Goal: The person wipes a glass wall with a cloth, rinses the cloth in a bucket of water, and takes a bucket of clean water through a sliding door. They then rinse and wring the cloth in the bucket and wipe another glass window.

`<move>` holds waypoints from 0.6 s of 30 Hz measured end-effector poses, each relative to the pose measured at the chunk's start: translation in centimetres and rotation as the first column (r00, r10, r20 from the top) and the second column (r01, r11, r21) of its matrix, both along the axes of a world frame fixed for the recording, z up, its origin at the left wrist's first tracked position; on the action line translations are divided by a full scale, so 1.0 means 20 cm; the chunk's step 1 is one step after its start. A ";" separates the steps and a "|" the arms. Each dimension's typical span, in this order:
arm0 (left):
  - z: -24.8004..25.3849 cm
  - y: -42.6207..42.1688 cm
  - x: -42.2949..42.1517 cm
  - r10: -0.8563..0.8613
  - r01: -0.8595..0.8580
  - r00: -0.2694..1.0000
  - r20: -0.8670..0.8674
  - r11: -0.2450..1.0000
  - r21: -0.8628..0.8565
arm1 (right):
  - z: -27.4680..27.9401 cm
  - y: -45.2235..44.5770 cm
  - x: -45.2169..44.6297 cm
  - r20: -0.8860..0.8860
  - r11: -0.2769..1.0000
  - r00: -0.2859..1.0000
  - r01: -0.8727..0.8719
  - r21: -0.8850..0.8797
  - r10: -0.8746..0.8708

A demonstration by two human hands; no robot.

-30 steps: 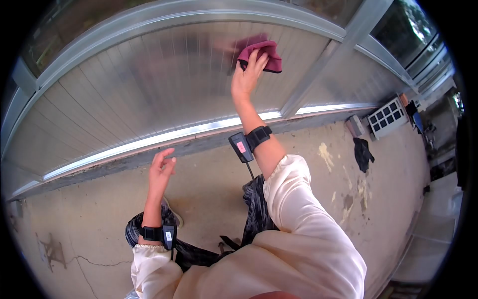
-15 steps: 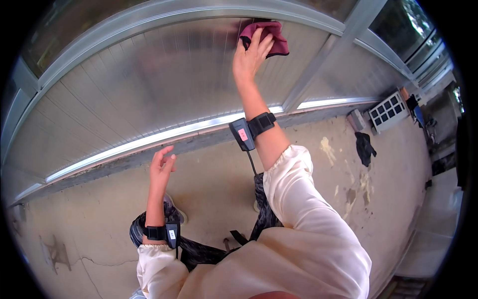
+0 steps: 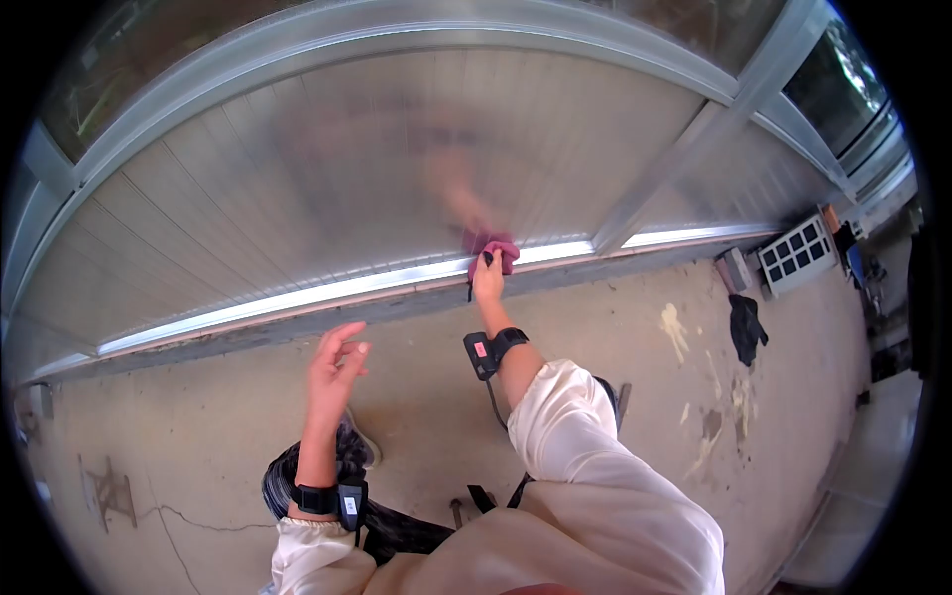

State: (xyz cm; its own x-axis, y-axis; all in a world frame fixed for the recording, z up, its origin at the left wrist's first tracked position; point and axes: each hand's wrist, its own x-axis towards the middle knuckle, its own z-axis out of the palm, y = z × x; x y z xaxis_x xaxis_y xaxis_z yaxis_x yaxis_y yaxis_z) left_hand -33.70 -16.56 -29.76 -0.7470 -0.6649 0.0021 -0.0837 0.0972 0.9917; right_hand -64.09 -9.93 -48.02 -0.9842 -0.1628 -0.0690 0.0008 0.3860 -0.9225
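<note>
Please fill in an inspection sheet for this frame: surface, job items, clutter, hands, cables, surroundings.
Surface: pale ribbed panel above a shiny metal rail; floor marked with pale splotches.
Job items: maroon cloth, bunched at the rail.
Clutter: crumpled black item and a greyish block on the floor, right side.
Hands: right hand grips the cloth; left hand is empty, fingers loosely curled.
Cables: black cable from the device strapped to the right forearm; far end hidden.
Surroundings: white unit with dark squares at far right; window at upper right.
</note>
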 end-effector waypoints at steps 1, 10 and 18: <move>0.00 0.00 0.00 0.005 -0.005 1.000 -0.004 1.000 -0.001 | -0.01 0.00 -0.01 0.040 1.000 0.999 0.007 0.008 -0.007; -0.02 -0.02 0.02 0.024 -0.024 0.998 -0.061 1.000 0.003 | 1.17 0.11 0.05 -0.461 0.946 0.877 -0.023 -0.324 -0.137; -0.03 -0.04 0.06 0.064 -0.057 0.993 -0.096 0.996 0.069 | 1.47 0.02 -0.04 -0.823 0.974 0.539 -0.023 -0.226 -0.178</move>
State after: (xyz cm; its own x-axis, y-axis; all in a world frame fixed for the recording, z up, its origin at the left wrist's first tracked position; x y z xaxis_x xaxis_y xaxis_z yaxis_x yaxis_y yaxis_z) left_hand -32.42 -17.46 -30.28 -0.7039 -0.7098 0.0278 0.0104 0.0288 0.9995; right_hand -64.80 -9.59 -18.68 -0.5848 0.0074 0.8112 -0.7851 0.2463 -0.5682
